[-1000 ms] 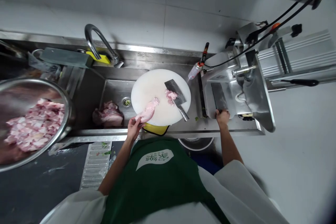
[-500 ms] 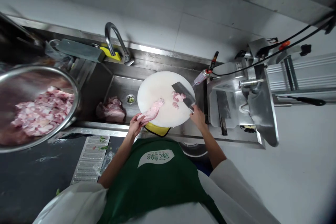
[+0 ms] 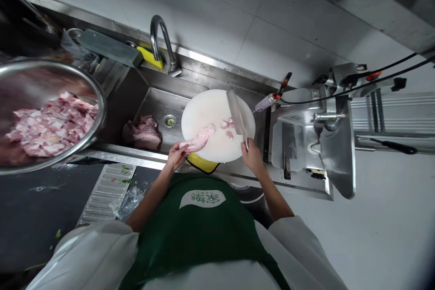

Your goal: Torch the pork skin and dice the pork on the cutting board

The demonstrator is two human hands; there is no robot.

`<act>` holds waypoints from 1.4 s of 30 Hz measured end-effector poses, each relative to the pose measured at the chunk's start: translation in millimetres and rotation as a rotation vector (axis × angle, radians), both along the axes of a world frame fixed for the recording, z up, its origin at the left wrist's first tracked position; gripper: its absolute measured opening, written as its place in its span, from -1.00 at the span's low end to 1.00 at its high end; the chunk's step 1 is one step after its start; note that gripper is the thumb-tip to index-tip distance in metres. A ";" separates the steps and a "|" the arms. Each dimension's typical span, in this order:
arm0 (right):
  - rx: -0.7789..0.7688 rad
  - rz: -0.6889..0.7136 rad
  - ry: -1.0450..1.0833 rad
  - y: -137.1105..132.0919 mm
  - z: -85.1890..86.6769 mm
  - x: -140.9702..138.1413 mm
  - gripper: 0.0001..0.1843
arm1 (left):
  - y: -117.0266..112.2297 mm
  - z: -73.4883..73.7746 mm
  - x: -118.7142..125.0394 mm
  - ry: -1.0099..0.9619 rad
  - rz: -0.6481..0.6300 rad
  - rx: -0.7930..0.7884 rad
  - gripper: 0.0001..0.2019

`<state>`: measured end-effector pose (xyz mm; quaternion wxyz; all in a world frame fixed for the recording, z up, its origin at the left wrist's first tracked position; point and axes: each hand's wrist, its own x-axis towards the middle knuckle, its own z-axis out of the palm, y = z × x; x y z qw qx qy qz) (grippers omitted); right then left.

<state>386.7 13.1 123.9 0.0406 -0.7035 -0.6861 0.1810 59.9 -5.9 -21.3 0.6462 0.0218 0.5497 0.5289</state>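
Note:
My left hand is closed on the near end of a long pale piece of raw meat, which lies across a round white cutting board. In my right hand is the handle of a cleaver; its blade looks blurred and stands edge-on over the board's right half. Just left of the blade lie small cut meat pieces, some partly behind it. Under the board's near edge shows a yellow-and-black item.
A steel bowl of chopped meat stands at left. A larger meat chunk lies in the sink beside the drain, below the faucet. Rightward are a gas torch, a second cleaver and a metal slicing machine.
The cleaver blade has swung from lying slanted by the small pieces to a steeper, edge-on stance. My left hand keeps hold of the meat. The whole view has tilted slightly.

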 end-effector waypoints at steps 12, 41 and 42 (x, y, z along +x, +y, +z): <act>-0.069 0.063 0.088 11.5 -24.3 -73.7 -0.51 | -6.9 -0.5 -4.8 0.012 0.045 0.036 -0.56; -0.211 0.036 -0.025 -29.0 -14.0 -59.1 -0.67 | -14.4 12.3 -4.2 0.019 -0.005 0.031 -0.62; -0.158 0.042 -0.010 -26.5 -5.3 -55.8 -0.64 | -14.4 12.9 -4.4 0.016 -0.006 0.026 -0.62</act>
